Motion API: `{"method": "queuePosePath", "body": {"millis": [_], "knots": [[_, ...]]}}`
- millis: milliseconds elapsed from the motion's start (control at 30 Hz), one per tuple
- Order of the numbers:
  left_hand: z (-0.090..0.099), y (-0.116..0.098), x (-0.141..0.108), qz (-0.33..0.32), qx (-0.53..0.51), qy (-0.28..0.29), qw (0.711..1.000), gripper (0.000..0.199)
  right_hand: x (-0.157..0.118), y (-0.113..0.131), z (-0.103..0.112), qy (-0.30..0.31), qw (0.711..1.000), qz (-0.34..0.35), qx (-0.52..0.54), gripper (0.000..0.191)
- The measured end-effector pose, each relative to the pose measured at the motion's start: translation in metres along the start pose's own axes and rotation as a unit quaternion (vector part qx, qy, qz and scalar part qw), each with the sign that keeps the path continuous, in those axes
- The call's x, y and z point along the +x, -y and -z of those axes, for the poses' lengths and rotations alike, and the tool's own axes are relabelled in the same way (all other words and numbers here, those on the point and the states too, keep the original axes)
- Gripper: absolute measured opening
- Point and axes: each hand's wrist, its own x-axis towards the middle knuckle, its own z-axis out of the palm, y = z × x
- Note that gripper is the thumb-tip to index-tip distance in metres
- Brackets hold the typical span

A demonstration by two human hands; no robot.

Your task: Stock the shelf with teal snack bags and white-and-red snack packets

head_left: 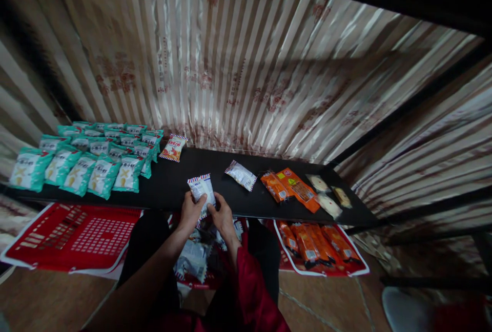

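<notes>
Between my two hands is a small snack bag (201, 187), white and blue with a striped edge, held just over the front edge of the black shelf (169, 181). My left hand (190, 212) grips its left side with the thumb on top. My right hand (223, 215) has hold of its lower right side. A similar white snack bag (241, 175) lies on the shelf to the right, and a red and white snack bag (174, 147) lies further back to the left. Below my hands, several more bags (194, 257) fill a basket between my legs, partly hidden by my arms.
Rows of teal snack bags (102, 173) stand on the shelf's left. Orange packets (298, 188) and pale packets (329, 205) lie on its right. Below are a red basket (102, 229) at left and another basket (363, 268) of orange packets at right. A striped curtain (230, 65) hangs behind.
</notes>
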Motion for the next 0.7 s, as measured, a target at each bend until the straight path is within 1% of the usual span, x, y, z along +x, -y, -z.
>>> {"method": "queuePosePath", "body": {"millis": [133,233,300,367,433,500,533,600,700], "knots": [[0.001,-0.002,-0.002,-0.007,-0.046,-0.022,0.999,0.038,0.000,0.001,-0.003,-0.008,1.000,0.000,-0.015,0.046],[0.003,-0.004,-0.002,-0.002,-0.066,-0.041,0.997,0.028,0.001,0.002,-0.006,-0.051,0.999,-0.007,-0.012,0.053],[0.003,-0.005,-0.003,0.003,-0.068,-0.056,0.996,0.024,0.001,0.003,-0.011,-0.080,0.996,-0.037,0.025,0.061],[0.003,-0.006,-0.003,0.010,-0.073,-0.069,0.995,0.022,0.000,0.003,-0.017,-0.087,0.987,-0.092,0.101,0.067],[0.002,-0.006,-0.004,0.014,-0.092,-0.079,0.993,0.020,-0.002,0.004,-0.024,-0.078,0.963,-0.153,0.206,0.068],[0.001,-0.006,-0.006,0.016,-0.119,-0.090,0.989,0.020,-0.006,0.006,-0.031,-0.064,0.927,-0.199,0.312,0.063],[0.000,-0.006,-0.007,0.017,-0.131,-0.097,0.987,0.019,-0.009,0.008,-0.034,-0.053,0.909,-0.208,0.358,0.058],[-0.001,-0.006,-0.010,0.022,-0.144,-0.111,0.983,0.019,-0.014,0.012,-0.039,-0.030,0.879,-0.204,0.431,0.049],[-0.002,-0.008,-0.015,0.031,-0.152,-0.126,0.980,0.019,-0.022,0.021,-0.045,-0.008,0.840,-0.204,0.503,0.043]]}}
